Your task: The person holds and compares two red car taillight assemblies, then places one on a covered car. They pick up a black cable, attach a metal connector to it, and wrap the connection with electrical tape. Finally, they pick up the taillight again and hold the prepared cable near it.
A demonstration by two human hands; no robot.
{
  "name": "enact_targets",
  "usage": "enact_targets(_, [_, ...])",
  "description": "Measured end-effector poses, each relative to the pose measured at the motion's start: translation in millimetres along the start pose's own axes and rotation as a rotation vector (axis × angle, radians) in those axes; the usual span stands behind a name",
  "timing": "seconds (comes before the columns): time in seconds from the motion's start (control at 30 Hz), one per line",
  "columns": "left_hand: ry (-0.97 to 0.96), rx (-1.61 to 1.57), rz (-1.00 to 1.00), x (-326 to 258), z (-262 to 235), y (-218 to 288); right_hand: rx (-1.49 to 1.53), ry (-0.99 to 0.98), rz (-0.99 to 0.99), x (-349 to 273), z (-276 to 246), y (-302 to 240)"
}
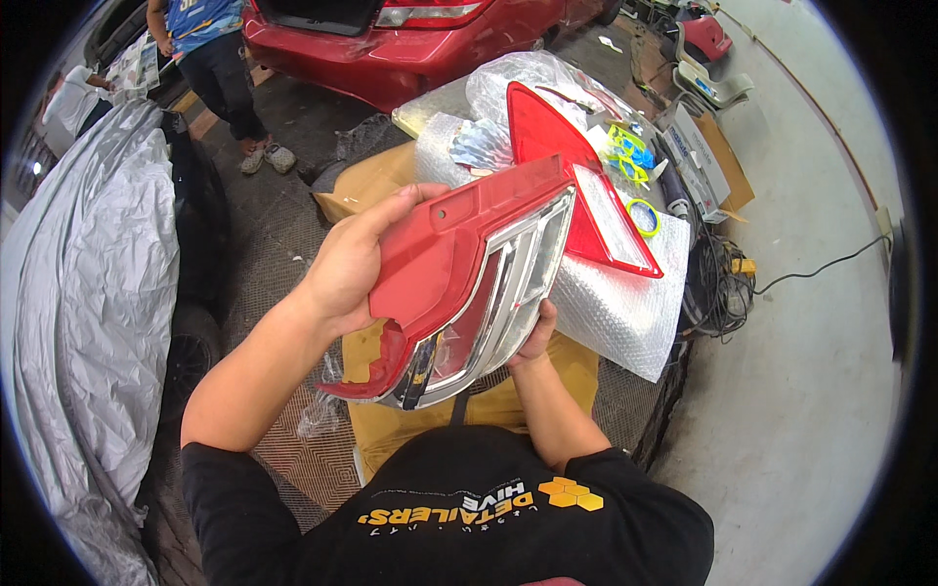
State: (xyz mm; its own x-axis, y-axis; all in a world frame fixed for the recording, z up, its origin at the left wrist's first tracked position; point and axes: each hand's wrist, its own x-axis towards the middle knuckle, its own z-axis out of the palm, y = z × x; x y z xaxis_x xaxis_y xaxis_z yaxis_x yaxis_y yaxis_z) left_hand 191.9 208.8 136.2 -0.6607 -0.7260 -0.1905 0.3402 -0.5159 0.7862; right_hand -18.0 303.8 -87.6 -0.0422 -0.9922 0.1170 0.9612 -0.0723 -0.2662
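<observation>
Two hands: both grip one red tail-light unit [469, 283]
left hand [352, 264]: clasps upper back edge
right hand [535, 337]: beneath lower lens edge, probably fingers curled under
axis: runs upper-right to lower-left

1. Lamp [469, 283] sits btwn my hands: left hand [347, 269] on its left side, right hand [537, 337] under its right edge.
2. Behind lamp: second lamp [576, 186] lying on bubble wrap [616, 313].
3. Rings [635, 186] on wrap, right of second lamp.
4. Covered car [88, 293] on my left.
5. Car [410, 39] far ahead; a person [220, 59] left of it.
6. Cables [723, 283] on floor, right of wrap.
</observation>
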Motion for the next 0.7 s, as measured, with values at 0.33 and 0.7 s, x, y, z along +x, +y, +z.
enact_targets(0.33, [0.01, -0.066, -0.061, 10.8, -10.6, 6.5, 0.011, 0.055, 0.014, -2.0, 4.4, 9.2])
enact_targets(0.7, [-0.044, -0.146, -0.106, 38.8, -45.2, 17.6, -0.115, 0.141, -0.007, -7.0, 12.3, 16.3])
